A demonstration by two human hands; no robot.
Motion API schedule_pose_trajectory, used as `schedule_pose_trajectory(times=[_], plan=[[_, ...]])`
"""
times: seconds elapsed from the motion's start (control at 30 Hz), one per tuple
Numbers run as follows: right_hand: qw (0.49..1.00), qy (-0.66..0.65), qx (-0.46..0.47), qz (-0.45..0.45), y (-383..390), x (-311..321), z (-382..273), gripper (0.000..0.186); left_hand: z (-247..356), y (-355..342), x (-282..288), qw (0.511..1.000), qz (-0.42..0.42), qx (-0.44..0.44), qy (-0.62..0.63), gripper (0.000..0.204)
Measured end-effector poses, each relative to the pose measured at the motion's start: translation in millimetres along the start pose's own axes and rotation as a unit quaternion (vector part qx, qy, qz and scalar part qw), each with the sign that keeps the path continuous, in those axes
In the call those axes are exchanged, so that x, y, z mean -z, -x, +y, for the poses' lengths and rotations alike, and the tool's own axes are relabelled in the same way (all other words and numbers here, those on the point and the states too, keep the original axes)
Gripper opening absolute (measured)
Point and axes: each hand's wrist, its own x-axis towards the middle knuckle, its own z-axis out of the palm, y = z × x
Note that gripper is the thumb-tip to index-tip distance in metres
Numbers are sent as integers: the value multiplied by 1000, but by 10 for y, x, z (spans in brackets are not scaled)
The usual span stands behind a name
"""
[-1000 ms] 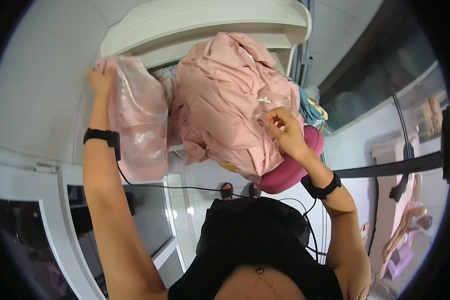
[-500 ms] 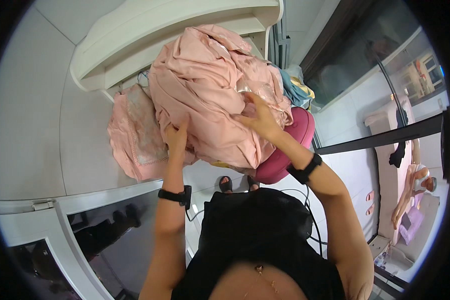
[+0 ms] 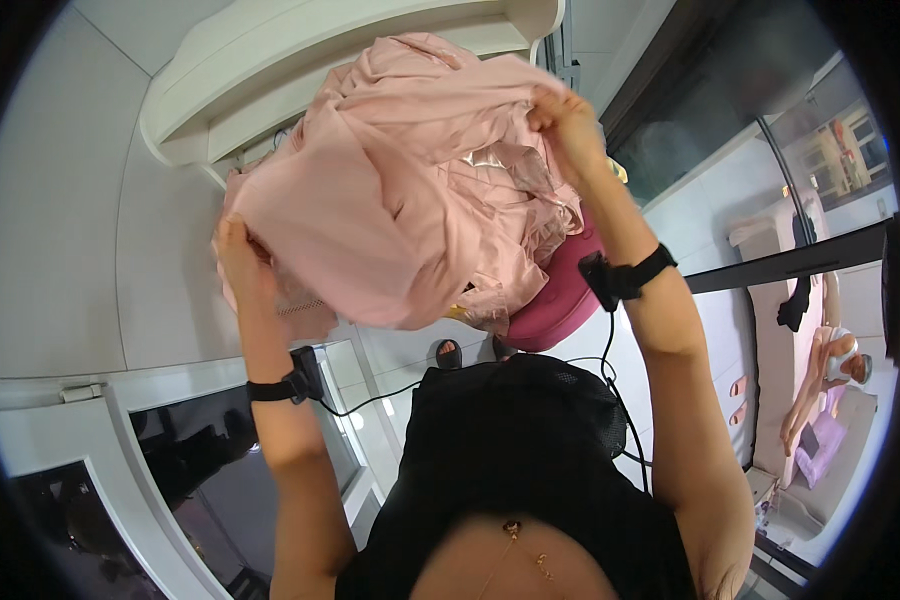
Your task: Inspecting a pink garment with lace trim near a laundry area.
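A large bundle of pink satin-like fabric point(image 3: 390, 190) is heaped against a white shelf unit point(image 3: 205, 125) and over a magenta padded seat point(image 3: 555, 305). My left hand point(image 3: 245, 255) grips the fabric at its left side, fingers closed on it. Up at the upper right, my right hand point(image 3: 565, 130) pinches another fold, which is stretched between the two hands and slightly blurred. Beneath the left part lies a pink piece with a patterned border point(image 3: 300, 315), mostly hidden. Black straps with small units and cables are on both my forearms.
White-framed glass panels point(image 3: 110, 480) stand at lower left. A tiled wall point(image 3: 70, 200) runs along the left. A dark-framed glass partition point(image 3: 730, 270) is at right; beyond it a bed point(image 3: 775, 310) and another person point(image 3: 840, 355) show. My sandalled feet point(image 3: 448, 352) are on the tiled floor below.
My left hand left the patterned piece for the large bundle, then moved up and left with fabric. My right hand rose to the upper right, lifting and spreading a fold.
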Motion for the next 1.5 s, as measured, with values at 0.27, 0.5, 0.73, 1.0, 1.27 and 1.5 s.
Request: schedule_pose_trajectory(times=[0.27,0.5,0.73,1.0,1.27,1.5], plan=[[996,-46,-46,62,-234,461,-159,13,238,728,-1018,948,-102,-149,-262,19],[984,-102,-17,143,-329,727,-181,8,916,34,-846,963,50,-170,-205,23],[952,-172,46,250,-257,1602,-342,5,978,-129,-823,958,112,-204,-166,31],[931,-149,-19,332,-109,1926,-318,7,718,-376,-87,968,136,-145,-155,32],[950,-107,-21,293,-77,1668,-237,6,376,-641,558,781,208,-230,-542,24],[940,-106,-57,319,14,1752,-199,11,-1191,654,-1106,635,-130,-337,-683,28]])
